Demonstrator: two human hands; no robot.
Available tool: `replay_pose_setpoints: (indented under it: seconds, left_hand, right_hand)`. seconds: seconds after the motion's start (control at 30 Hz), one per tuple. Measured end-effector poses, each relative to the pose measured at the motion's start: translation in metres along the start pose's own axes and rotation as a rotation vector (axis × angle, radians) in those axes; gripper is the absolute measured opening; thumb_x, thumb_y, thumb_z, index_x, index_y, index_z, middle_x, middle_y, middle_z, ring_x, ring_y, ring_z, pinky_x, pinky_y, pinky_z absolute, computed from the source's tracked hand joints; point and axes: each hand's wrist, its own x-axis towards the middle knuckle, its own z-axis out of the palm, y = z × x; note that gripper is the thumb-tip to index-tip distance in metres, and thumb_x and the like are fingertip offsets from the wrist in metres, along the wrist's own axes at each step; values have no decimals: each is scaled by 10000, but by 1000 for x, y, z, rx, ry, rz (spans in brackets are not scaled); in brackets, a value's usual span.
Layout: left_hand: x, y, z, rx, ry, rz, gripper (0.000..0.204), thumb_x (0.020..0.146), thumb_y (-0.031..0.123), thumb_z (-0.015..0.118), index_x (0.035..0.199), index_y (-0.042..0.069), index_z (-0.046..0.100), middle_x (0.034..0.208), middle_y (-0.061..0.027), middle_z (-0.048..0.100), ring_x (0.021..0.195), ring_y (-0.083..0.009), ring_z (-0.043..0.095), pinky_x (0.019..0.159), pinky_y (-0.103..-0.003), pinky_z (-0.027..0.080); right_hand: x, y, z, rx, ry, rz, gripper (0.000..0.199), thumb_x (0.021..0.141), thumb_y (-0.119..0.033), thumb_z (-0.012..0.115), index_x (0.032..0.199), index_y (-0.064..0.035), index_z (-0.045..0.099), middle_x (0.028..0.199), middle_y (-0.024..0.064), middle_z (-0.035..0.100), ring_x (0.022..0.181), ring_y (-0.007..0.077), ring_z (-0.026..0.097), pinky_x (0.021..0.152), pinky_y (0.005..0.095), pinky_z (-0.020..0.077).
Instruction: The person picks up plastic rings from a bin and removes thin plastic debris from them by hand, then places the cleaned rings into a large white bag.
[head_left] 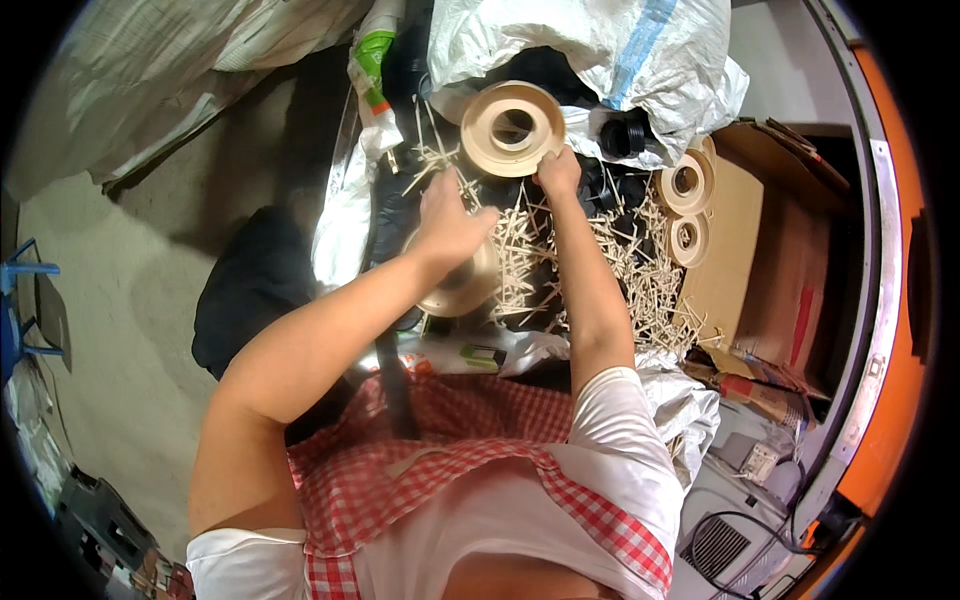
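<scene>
My right hand (pixel 559 174) is closed on the lower right rim of a beige ring-shaped plastic part (pixel 485 145), which has a wide flange and a round hole. Over to the left, my left hand (pixel 452 222) has its thumb apart from its fingers, slightly blurred. Its fingertips reach thin beige plastic sticks (pixel 432 156). Below that hand lies a second beige ring part (pixel 462 292), partly covered by the hand and wrist. Many loose beige sticks (pixel 520 262) lie heaped between and beside my arms, over black parts.
More beige ring parts (pixel 688 240) rest at the right by an open cardboard box (pixel 735 270). A white woven sack (pixel 560 40) bulges at the far side, with a black threaded part (pixel 622 137) under its edge. An orange-edged machine frame (pixel 885 400) stands at the right.
</scene>
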Motion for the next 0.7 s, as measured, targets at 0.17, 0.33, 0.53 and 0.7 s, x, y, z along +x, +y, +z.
replay_pose_setpoints:
  seconds: [0.17,0.33,0.53,0.7]
  left_hand:
    - [-2,32,-18,-562,218,143,627,731,124,687,1245,-50,371,1210,-220,492,1073,-269,544,867,-351,476]
    - [11,41,-26,-726,249,118,428,759,73,654,1130,-30,467,1020,-140,594,879,-174,612,742,-289,513]
    - [1,50,-23,-680,240,90,518,721,163,693,1152,-28,479,1022,-119,588,835,-156,591,715,-274,486]
    - [-9,47,-21,-485,-117,69,500,772,146,654,1211,-4,468,1027,-94,577,896,-145,572,746,-289,497]
  right_hand:
    - [-65,-63,-21,398,-466,-100,179,887,-96,462,999,4,559,723,75,602,479,117,531,429,235,434]
    - [-72,-65,-23,280,-250,1,316,903,-337,498,998,-42,560,830,124,626,721,275,621,662,368,505]
    - [-86,-54,-14,-326,-132,-31,234,787,-199,630,966,-63,563,949,184,620,906,364,591,791,444,464]
    - [-107,-48,-56,-79,261,-200,150,866,-68,525,991,-9,584,948,164,629,884,321,605,786,365,469]
